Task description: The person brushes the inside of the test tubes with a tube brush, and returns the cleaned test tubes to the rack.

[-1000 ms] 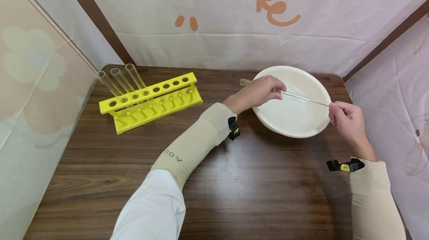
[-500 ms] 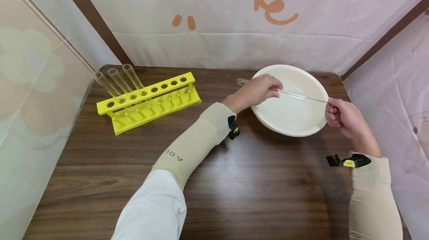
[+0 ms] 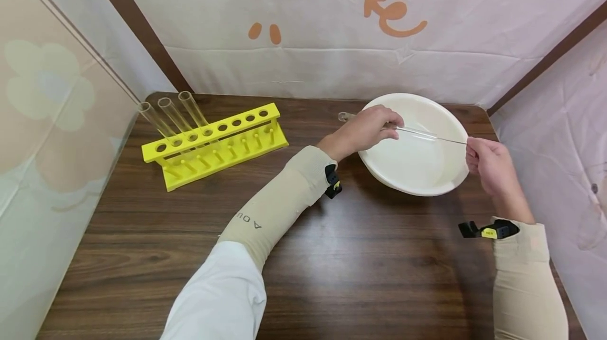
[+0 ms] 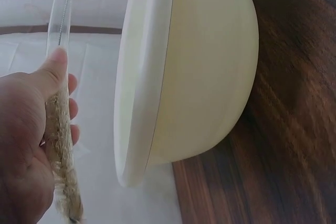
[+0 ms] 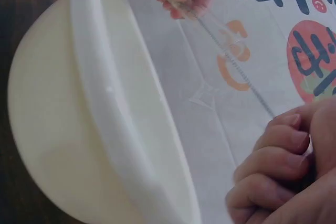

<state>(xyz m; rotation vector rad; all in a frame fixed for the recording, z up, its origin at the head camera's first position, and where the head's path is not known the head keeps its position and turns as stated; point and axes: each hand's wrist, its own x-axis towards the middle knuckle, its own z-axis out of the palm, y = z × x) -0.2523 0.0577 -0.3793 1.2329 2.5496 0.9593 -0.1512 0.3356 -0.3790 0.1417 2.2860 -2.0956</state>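
Over the white basin (image 3: 412, 171), my left hand (image 3: 372, 128) grips a clear glass test tube (image 4: 58, 17), thumb on one side and fingers curled round the other. The tube lies nearly level in the head view, its mouth toward my right hand (image 3: 490, 163). Inside it sits a test tube brush, its pale brownish bristles (image 4: 63, 145) filling the part along the left palm. The brush's twisted wire handle (image 5: 247, 80) comes out of the mouth, and my right hand pinches its end above the basin's right rim, other fingers curled in.
A yellow test tube rack (image 3: 218, 145) stands at the left of the wooden table (image 3: 351, 266). Three clear test tubes (image 3: 173, 113) lean in its left part. Printed cloth walls (image 3: 303, 71) close off the back and both sides.
My right hand has turned slightly and risen a little, still pinching the wire. My left hand keeps hold of the test tube, and the brush remains inside it.
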